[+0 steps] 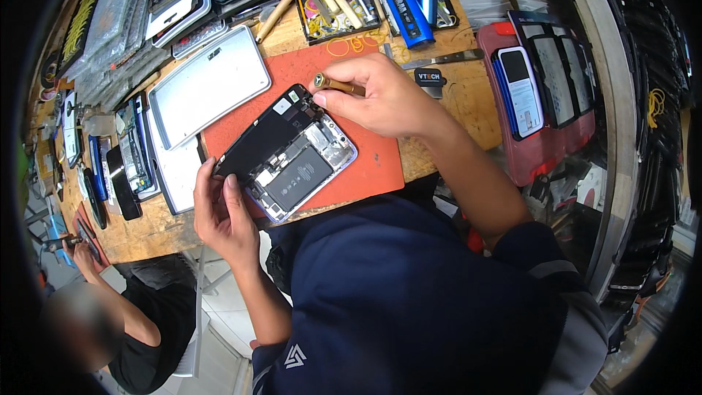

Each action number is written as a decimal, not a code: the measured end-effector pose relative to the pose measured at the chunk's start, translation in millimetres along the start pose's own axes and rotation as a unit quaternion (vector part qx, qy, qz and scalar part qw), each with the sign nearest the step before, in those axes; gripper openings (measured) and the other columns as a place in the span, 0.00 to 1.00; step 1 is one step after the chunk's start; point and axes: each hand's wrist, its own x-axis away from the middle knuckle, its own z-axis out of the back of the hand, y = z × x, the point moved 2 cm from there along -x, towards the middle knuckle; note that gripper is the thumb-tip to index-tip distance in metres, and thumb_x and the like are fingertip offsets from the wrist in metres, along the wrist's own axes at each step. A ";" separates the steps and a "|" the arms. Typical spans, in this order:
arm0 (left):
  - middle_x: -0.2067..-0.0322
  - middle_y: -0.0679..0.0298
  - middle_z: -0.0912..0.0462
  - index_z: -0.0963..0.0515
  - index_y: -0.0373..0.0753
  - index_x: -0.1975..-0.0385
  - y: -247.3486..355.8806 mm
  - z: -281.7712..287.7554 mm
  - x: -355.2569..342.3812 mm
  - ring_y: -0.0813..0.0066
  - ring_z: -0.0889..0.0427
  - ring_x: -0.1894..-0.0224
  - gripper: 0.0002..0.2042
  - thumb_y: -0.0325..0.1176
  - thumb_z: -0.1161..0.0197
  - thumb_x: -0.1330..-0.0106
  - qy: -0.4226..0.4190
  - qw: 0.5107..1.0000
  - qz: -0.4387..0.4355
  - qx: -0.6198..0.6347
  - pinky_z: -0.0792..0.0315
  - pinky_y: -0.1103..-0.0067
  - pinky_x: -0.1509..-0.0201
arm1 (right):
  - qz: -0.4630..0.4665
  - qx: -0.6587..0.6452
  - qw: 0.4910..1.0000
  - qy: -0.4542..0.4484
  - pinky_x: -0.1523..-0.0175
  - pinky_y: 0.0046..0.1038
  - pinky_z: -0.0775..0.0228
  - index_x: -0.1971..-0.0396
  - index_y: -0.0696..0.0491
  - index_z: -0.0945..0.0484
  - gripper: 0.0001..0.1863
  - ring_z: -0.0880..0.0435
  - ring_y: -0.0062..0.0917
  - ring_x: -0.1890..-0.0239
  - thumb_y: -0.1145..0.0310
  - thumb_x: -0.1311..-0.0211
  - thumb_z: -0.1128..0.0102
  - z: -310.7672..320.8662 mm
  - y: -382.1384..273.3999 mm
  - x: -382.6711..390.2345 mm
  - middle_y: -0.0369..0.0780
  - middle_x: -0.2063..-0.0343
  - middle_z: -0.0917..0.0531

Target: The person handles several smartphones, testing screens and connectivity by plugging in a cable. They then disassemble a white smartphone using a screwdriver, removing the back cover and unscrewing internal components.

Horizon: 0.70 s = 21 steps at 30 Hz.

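An opened phone (pixel 300 175) lies on the orange mat (pixel 376 164), its battery and inner boards uncovered. Its dark screen panel (pixel 263 132) is tilted up along the far left side of the housing. My left hand (pixel 227 223) grips the near left corner of that panel between thumb and fingers. At the phone's far end my right hand (pixel 391 95) is closed around a gold-coloured screwdriver (pixel 340 85). The screwdriver's round cap faces up; its tip is hidden from view.
A white metal tray (pixel 212 91) overlaps the mat's left side. Behind stand a tool box (pixel 340 11) and a blue device (pixel 402 4). A knife (pixel 446 58) and a red case with phones (pixel 537 146) lie right. Another person (pixel 139 322) works at lower left.
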 end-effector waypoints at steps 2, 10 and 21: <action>0.63 0.68 0.21 0.22 0.32 0.38 0.4 -0.3 1.0 0.88 0.26 0.66 0.17 0.21 0.36 0.25 0.004 1.000 -0.003 -0.003 0.31 0.89 0.62 | 0.037 -0.008 0.999 0.021 0.70 0.29 0.37 0.70 0.61 0.19 0.11 0.31 0.17 0.77 0.68 0.32 0.34 -1.4 -0.9 -0.5 0.40 0.81 0.24; 0.64 0.64 0.18 0.22 0.29 0.39 1.1 1.6 3.1 0.85 0.23 0.67 0.17 0.18 0.37 0.26 0.009 0.999 -0.005 -0.030 0.29 0.87 0.62 | 0.054 0.043 0.998 0.015 0.67 0.26 0.33 0.63 0.63 0.16 0.06 0.26 0.19 0.74 0.74 0.32 0.34 2.0 -10.1 3.7 0.39 0.76 0.20; 0.63 0.60 0.15 0.22 0.26 0.39 -1.4 5.8 6.7 0.81 0.21 0.66 0.17 0.18 0.36 0.27 0.002 0.998 -0.004 -0.056 0.26 0.84 0.61 | 0.049 0.047 0.998 -0.006 0.60 0.26 0.23 0.58 0.65 0.14 0.09 0.13 0.26 0.66 0.80 0.36 0.35 4.8 -12.0 3.5 0.43 0.66 0.12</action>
